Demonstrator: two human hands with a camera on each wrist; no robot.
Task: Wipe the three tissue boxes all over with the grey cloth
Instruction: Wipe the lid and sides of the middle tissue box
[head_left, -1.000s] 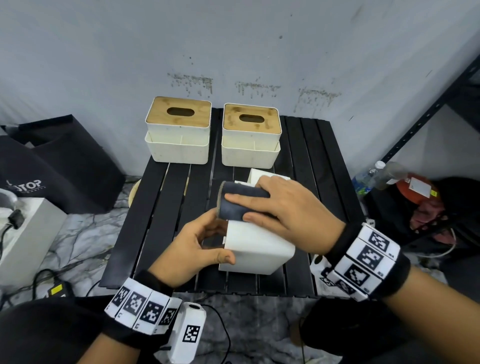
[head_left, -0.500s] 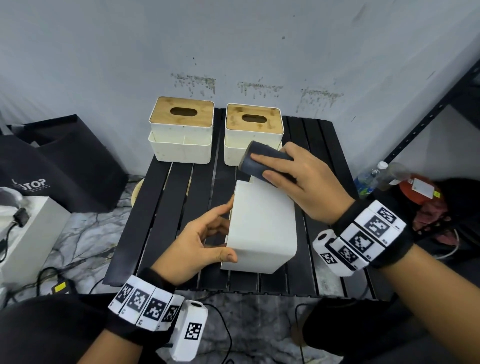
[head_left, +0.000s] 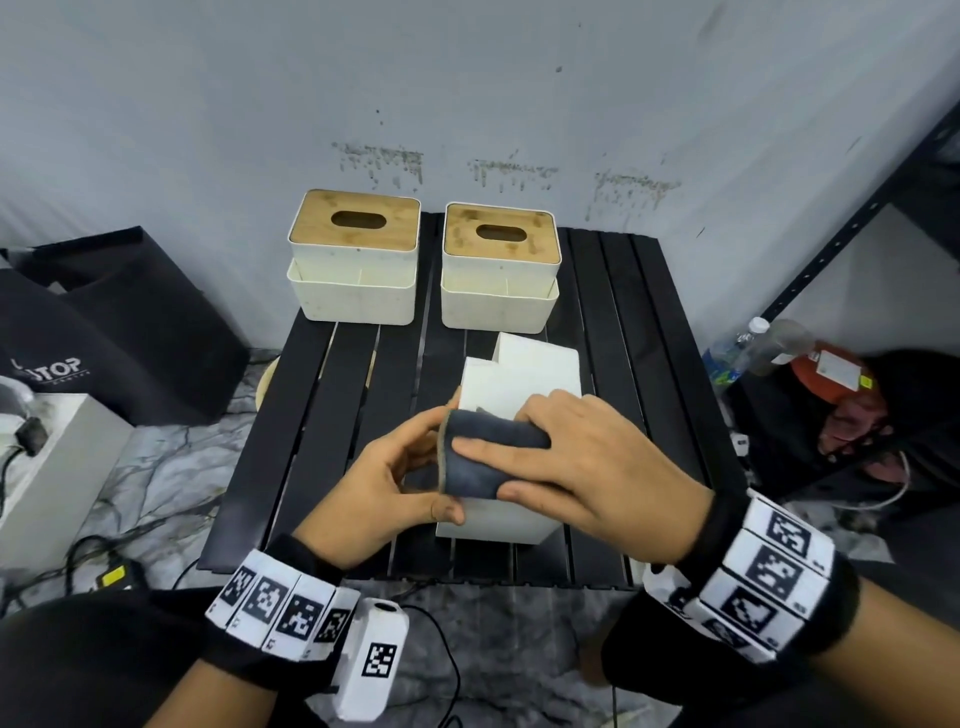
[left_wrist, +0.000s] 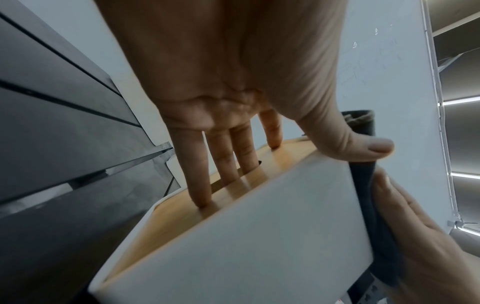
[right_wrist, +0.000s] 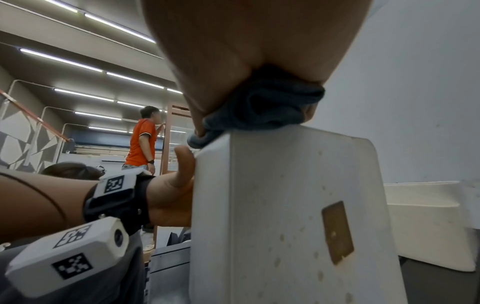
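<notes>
A white tissue box (head_left: 524, 374) lies on its side in the middle of the black slatted table (head_left: 322, 415). My left hand (head_left: 395, 478) holds its left end, fingers (left_wrist: 194, 174) flat on the wooden lid (left_wrist: 182, 216) and thumb hooked over the upper white face (left_wrist: 259, 236). My right hand (head_left: 587, 467) grips the folded grey cloth (head_left: 483, 457) and presses it on the upper face by the near left edge. The cloth (right_wrist: 259, 109) is bunched under that palm. Two more tissue boxes (head_left: 356, 260) (head_left: 501, 270) with wooden lids stand upright at the back.
A black bag (head_left: 130, 332) and a white case (head_left: 47, 467) sit on the floor to the left, with cables. A plastic bottle (head_left: 748, 343) and a black shelf frame (head_left: 857, 218) are on the right. A person in an orange shirt (right_wrist: 142, 139) stands far off.
My right hand slid the cloth to the box's far end, then back to its near left edge. My left hand kept its hold on the box.
</notes>
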